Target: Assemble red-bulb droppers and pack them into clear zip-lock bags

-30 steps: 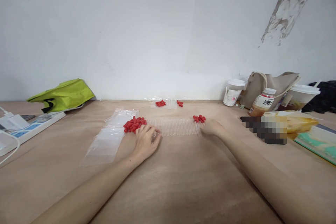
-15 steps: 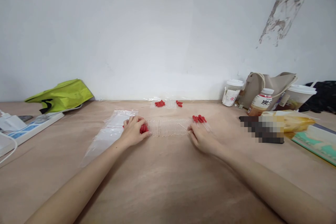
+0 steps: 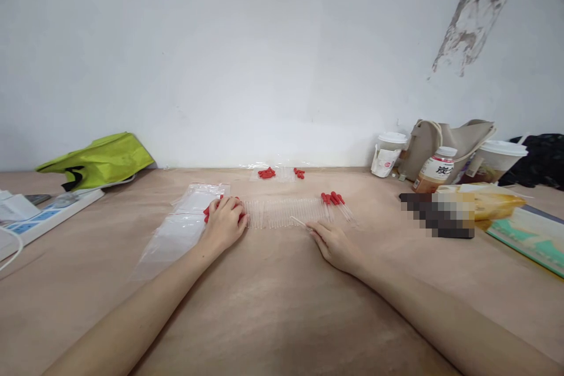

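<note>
My left hand (image 3: 225, 223) rests over a pile of red rubber bulbs (image 3: 206, 215), fingers curled down and thumb drawn in. The hand covers most of the pile, and what its fingers grip is hidden. My right hand (image 3: 337, 245) pinches a thin clear glass dropper tube (image 3: 300, 223) near its right end; the free end points left and slightly up. Between the hands lies a row of clear glass tubes (image 3: 282, 212), side by side. Several droppers with red bulbs fitted (image 3: 333, 198) lie at the row's right end, just beyond my right hand.
Clear zip bags (image 3: 171, 241) lie left of my left hand. More red bulbs (image 3: 267, 173) sit on clear plastic by the wall. A power strip (image 3: 53, 220) and green bag (image 3: 101, 158) are at left; cups, a bottle (image 3: 436, 170) and a handbag (image 3: 420, 144) at right.
My right hand has moved slightly left and towards me, and a glass tube now sticks out of its fingers, angled over the row. My left hand's fingers have drawn in over the red bulbs.
</note>
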A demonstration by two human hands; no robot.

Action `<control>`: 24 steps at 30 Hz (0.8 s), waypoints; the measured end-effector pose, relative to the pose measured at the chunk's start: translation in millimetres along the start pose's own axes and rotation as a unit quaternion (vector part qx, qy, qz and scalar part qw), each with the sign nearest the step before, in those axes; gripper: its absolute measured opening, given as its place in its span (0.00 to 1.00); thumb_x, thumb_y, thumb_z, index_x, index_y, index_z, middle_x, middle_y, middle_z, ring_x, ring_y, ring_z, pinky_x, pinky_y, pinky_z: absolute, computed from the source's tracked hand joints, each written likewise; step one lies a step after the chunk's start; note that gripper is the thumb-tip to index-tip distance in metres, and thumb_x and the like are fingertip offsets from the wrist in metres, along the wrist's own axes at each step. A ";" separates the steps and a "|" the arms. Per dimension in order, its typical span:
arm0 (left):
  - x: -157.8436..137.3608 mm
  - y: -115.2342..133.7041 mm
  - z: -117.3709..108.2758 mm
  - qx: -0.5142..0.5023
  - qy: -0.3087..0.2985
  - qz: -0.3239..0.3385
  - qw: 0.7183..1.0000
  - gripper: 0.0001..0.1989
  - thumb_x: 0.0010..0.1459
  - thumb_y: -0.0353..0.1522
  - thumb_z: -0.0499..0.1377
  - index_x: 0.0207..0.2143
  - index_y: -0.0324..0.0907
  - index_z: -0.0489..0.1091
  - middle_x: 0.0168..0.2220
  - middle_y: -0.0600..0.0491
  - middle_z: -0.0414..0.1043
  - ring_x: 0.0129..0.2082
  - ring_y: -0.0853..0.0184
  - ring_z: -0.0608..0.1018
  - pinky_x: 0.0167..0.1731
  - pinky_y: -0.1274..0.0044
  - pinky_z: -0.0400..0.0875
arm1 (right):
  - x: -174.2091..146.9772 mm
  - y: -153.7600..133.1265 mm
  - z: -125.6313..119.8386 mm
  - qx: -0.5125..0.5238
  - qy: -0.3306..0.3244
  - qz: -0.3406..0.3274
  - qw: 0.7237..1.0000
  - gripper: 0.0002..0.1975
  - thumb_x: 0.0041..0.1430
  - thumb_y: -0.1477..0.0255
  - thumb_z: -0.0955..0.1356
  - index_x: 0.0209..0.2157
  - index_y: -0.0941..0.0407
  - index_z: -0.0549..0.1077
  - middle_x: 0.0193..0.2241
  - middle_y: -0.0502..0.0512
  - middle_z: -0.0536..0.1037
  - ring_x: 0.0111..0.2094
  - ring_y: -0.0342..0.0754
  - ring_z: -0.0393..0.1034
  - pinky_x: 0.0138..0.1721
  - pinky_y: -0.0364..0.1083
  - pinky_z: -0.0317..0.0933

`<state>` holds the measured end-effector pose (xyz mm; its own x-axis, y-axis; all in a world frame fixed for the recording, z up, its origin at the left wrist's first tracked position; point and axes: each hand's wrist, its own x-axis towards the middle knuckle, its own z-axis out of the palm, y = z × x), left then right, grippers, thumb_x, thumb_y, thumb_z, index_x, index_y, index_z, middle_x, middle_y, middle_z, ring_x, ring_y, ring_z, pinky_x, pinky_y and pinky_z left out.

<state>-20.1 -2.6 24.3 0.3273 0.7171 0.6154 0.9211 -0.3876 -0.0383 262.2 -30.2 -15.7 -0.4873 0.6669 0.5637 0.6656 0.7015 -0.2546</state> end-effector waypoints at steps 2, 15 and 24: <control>0.0 0.5 0.4 -0.012 0.014 -0.005 1.000 0.07 0.54 0.30 0.53 0.25 0.40 0.68 0.34 0.49 0.70 0.40 0.58 0.68 0.42 0.64 0.55 | 0.0 -1.7 -2.1 -0.009 0.001 0.004 1.000 0.12 0.60 0.75 0.56 0.42 0.57 0.66 0.34 0.58 0.72 0.36 0.48 0.67 0.36 0.46 0.62; -17.8 55.7 -13.9 -0.315 -0.104 0.090 0.939 0.08 0.58 0.30 0.51 0.36 0.42 0.69 0.32 0.53 0.73 0.31 0.69 0.74 0.31 0.79 0.67 | -3.4 3.8 4.5 -0.042 0.050 0.027 0.997 0.12 0.61 0.71 0.57 0.41 0.57 0.68 0.32 0.57 0.75 0.32 0.46 0.69 0.31 0.43 0.60; -23.6 61.2 0.5 -0.286 -0.118 0.106 0.945 0.13 0.53 0.34 0.57 0.42 0.43 0.71 0.44 0.48 0.67 0.40 0.63 0.71 0.39 0.74 0.66 | -4.1 -0.6 4.1 -0.089 0.036 -0.056 0.994 0.16 0.59 0.78 0.56 0.48 0.58 0.64 0.30 0.57 0.72 0.33 0.47 0.64 0.35 0.45 0.58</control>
<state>28.6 -43.0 7.1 0.5916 0.6712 0.4467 0.5865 -0.7384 0.3327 261.4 -32.3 -21.1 -0.5270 0.5623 0.6372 0.7014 0.7111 -0.0475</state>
